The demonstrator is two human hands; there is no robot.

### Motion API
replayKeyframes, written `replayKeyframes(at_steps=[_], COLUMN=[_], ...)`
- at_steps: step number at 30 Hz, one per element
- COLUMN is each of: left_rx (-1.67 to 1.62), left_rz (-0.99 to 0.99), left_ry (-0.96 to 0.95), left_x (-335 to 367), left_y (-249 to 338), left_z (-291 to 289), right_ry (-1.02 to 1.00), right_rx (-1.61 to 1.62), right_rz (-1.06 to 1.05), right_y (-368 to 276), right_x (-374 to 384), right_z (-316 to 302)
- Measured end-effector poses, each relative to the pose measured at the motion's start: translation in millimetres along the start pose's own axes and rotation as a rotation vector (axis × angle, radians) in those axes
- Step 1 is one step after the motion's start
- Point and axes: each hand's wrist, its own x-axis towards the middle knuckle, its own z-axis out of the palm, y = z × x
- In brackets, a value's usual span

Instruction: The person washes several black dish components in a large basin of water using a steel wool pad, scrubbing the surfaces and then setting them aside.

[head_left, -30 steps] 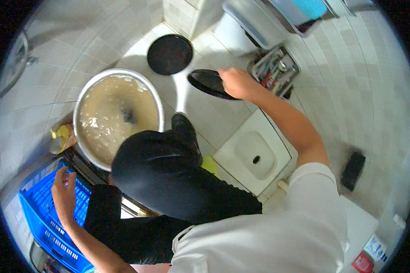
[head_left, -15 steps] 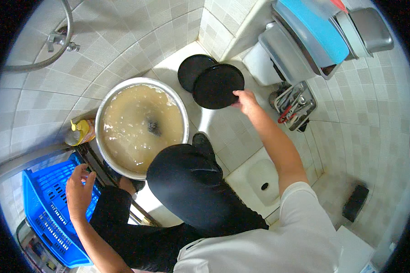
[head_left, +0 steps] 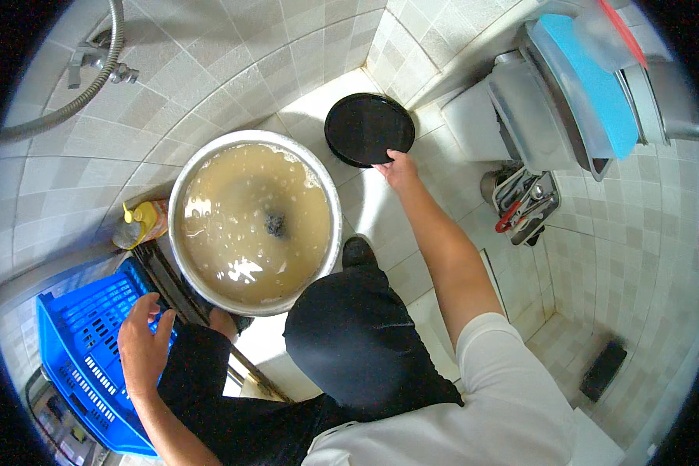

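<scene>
One round, glossy black plate [head_left: 370, 126] is extending beyond the right hand [head_left: 398, 169] gripping it — left hand [head_left: 144, 346] hanging empty.

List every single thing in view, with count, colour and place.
Plates: two, black, nearly stacked, top centre
Basin: one, silver, left of centre
Water: cloudy tan, in basin
Scrubber: one, dark grey, in basin
Bottle: one, yellow pump, left of basin
Crate: one, blue, lower left
Bars: several, dark, between crate and basin
Hose: one, grey, upper left
Containers: several, mixed colours, upper right
Utensils: several, silver and red, right
Block: one, black, far right
Trousers: black, lower centre
Shirt: white, lower right
Left hand: one, bare, by crate
Right hand: one, bare, gripping top plate's rim
</scene>
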Motion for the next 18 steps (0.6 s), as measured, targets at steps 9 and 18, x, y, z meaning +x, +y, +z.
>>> replayKeyframes(at_steps=[9, 18], left_rx=[-0.002, 0.008], left_rz=[0.057, 0.027], left_ry=[0.002, -0.01], left_x=[6, 7], left_y=[12, 19], left_z=[2, -1], right_ry=[-0.139, -0.085], right_rx=[-0.213, -0.391], right_rz=[-0.171, -0.36], right_y=[1, -5], right_x=[40, -25], right_z=[-33, -79])
